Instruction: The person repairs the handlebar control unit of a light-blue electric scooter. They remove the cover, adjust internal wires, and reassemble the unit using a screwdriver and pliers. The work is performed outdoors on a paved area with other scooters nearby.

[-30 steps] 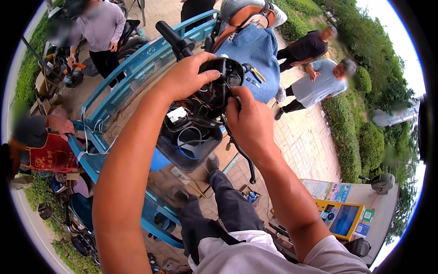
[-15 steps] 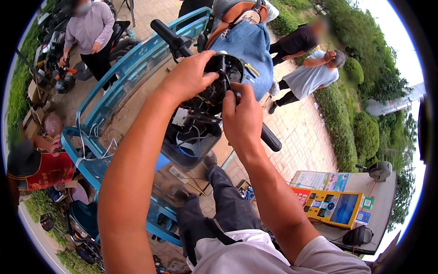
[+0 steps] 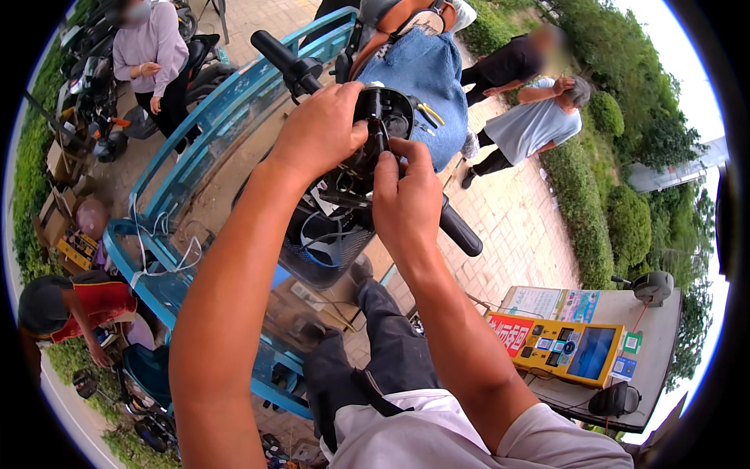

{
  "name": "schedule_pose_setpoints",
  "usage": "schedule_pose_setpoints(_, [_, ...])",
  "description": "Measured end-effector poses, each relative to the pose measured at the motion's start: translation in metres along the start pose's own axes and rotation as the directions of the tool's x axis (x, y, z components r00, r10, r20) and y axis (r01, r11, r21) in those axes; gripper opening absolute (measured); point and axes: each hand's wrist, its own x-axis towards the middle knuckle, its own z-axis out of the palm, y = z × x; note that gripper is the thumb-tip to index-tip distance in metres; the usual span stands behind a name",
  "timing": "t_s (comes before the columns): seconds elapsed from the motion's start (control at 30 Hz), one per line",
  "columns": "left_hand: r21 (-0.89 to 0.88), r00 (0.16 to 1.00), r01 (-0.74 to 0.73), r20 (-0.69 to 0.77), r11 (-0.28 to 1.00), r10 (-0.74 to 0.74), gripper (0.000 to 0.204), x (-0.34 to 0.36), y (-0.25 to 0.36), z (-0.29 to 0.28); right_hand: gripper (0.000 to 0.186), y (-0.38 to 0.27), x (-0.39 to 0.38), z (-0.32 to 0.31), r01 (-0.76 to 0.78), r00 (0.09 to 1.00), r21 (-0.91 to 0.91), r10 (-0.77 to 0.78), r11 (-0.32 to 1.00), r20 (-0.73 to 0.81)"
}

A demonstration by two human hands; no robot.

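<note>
Now both hands (image 3: 367, 164) sit higher on the black housing (image 3: 384, 117).

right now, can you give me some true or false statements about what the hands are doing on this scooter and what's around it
1. Both hands are on the round black housing at the middle of the handlebar. True: the left hand cups its side and the right hand pinches at its front.
2. The right hand is wrapped round the black grip. False: that grip sticks out free below the right wrist.
3. A wire basket with loose cables hangs below the hands. True.
4. The frame to the left is red. False: it is blue.
5. A yellow machine with a screen stands at the lower right. True.
</note>
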Motion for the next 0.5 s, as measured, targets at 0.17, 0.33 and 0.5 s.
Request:
schedule_pose_setpoints(0.17, [-0.092, 1.0, 0.002, -0.011, 0.996, -0.003, 0.045, 0.0, -0.003, -0.001, 0.023, 0.006, -0.001, 0.007, 0.046, 0.998, -0.011, -0.046, 0.999, -0.041])
schedule_pose_setpoints(0.33, [-0.088, 0.996, 0.064, 0.075, 0.994, -0.058, 0.049, 0.005, 0.003, -0.008, 0.023, 0.002, -0.001, 0.007, -0.014, 0.999, 0.041, 0.015, 0.999, -0.033])
schedule_pose_setpoints(0.5, [-0.159, 0.991, 0.124, 0.075, 0.979, -0.114, 0.038, 0.003, 0.009, -0.01, 0.024, 0.002, 0.0, 0.008, 0.01, 0.999, 0.02, -0.009, 1.0, -0.052])
